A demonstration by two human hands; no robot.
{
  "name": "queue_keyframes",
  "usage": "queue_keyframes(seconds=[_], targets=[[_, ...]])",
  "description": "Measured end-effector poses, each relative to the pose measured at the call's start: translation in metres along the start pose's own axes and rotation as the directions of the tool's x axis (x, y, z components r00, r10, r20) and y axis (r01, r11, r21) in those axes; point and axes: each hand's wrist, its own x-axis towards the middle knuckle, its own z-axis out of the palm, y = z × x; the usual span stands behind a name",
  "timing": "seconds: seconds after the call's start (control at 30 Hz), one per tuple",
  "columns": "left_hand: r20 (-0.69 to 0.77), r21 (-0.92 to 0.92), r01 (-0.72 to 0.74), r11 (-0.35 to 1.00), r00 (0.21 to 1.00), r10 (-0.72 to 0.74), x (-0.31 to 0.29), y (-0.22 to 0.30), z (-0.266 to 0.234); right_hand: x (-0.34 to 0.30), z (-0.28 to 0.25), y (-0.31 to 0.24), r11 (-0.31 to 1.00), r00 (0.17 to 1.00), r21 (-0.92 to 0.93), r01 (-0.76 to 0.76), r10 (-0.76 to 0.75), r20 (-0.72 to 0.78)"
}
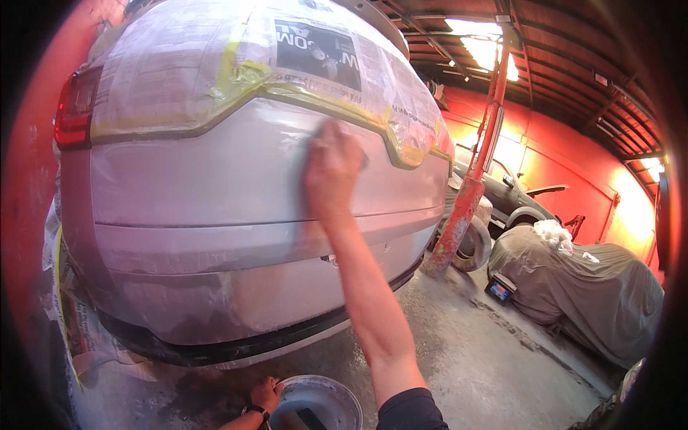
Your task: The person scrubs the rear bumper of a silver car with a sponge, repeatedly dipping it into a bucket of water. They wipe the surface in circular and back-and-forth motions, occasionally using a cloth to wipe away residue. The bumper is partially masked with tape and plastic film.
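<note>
My right hand [334, 168] presses against the pale grey, matte rear panel of a car [193, 179], below the masked window. Its fingers are bent over something thin and dark, of which only an edge shows beside them; I cannot make out what it is. Low in front, my left hand [266, 395], with a black band at its wrist, has its fingers closed at the rim of a round grey bucket [352, 401]. Inside the bucket is greyish liquid with a dark flat piece partly in view. Newspaper [179, 86] edged with yellow tape [315, 93] covers the rear window.
A red tail light [74, 107] is at the car's left corner. To the right stand a red post [466, 208], a tyre [473, 244], and a covered bulky object [573, 287] with a battery [501, 288] beside it. Another vehicle [509, 193] is behind.
</note>
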Motion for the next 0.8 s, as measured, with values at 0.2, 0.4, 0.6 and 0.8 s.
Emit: queue_keyframes(seconds=[0.2, 0.4, 0.6, 0.8], targets=[[-0.085, -0.055, -0.051, 0.997, 0.995, 0.046, -0.004, -0.01, 0.009, -0.003, -0.018, 0.035, 0.991, 0.996, -0.094, -0.09, 0.09, 0.001], [-0.079, -0.02, -0.047, 0.999, 0.996, 0.045, -0.004, -0.012, 0.011, 0.006, 0.01, -0.05, 0.996, 0.998, -0.06, -0.06, 0.061, 0.027], [-0.064, -0.028, -0.037, 0.999, 0.997, 0.036, 0.0, -0.019, 0.016, -0.001, -0.014, 0.028, 0.981, 0.987, -0.11, -0.158, 0.159, 0.001], [-0.027, -0.064, -0.042, 0.997, 0.999, 0.04, -0.002, -0.015, 0.017, 0.022, 0.018, -0.091, 0.994, 0.996, -0.076, 0.074, -0.07, 0.055]])
